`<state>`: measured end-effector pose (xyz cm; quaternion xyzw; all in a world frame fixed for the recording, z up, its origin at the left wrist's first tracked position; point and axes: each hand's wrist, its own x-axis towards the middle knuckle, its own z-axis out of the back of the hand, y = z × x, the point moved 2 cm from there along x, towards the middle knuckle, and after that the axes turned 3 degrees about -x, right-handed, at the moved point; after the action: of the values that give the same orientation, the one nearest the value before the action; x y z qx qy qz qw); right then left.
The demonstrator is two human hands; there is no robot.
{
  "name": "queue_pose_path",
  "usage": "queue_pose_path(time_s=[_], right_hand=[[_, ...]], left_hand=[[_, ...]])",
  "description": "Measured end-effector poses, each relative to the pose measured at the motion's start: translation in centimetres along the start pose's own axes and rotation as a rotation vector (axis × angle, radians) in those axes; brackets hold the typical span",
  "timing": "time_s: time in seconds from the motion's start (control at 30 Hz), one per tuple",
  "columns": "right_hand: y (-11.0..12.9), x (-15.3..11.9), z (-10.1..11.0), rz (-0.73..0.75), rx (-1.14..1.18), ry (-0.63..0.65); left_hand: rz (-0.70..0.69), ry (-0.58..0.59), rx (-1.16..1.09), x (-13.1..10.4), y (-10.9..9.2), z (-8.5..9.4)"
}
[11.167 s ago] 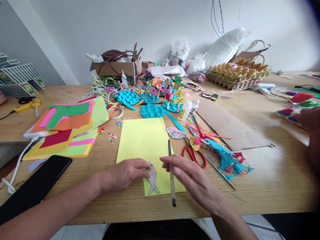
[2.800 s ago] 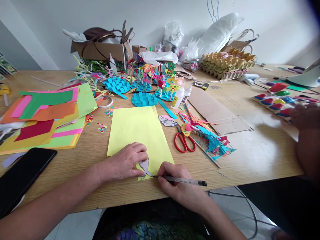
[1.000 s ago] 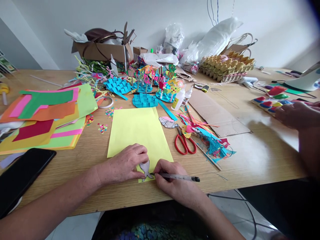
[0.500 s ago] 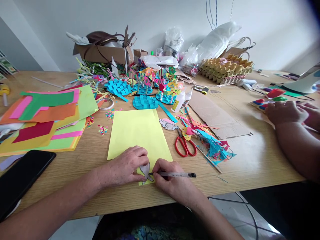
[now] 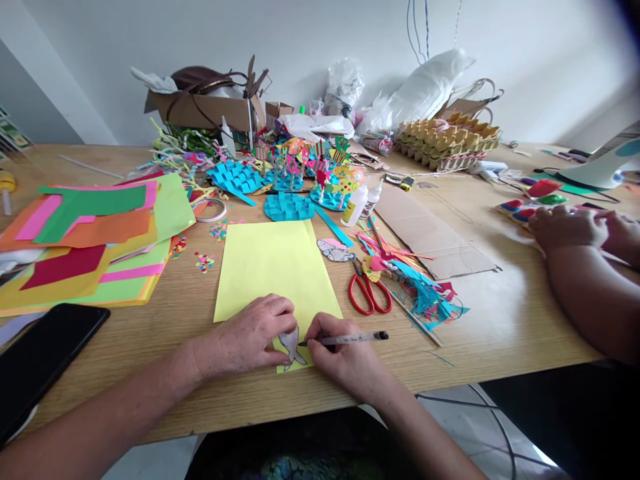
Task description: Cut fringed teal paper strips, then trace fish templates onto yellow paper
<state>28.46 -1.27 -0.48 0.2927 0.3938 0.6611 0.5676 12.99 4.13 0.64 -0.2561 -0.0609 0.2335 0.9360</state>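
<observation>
A sheet of yellow paper lies in front of me. On its near end rests a small grey fish cutout with a forked tail. My left hand presses the cutout flat, thumb and fingers bent around its left side. Between thumb and fingers of my right hand is a pen with a clear barrel and black end. Its tip touches down at the cutout's right edge. Part of the fish is hidden by my left fingers.
Red-handled scissors, paper scraps and cardboard lie to the right. Coloured paper and a black phone are on the left. Glue bottles stand behind the sheet. Another person's hands work at far right.
My right hand has moved the pen tip slightly up along the cutout's right edge, and the pen's back end has risen. My left hand stays on the cutout.
</observation>
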Motion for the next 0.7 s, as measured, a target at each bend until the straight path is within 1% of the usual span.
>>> queue_pose_path(time_s=[0.23,0.7], right_hand=[[0.14,0.34,0.26,-0.007,0.018,-0.073],[-0.28,0.8,0.18,0.004,-0.003,-0.133]], left_hand=[[-0.017,-0.018,0.0,-0.1,0.17,-0.19],[-0.017,-0.024,-0.011,-0.1,0.38,-0.38]])
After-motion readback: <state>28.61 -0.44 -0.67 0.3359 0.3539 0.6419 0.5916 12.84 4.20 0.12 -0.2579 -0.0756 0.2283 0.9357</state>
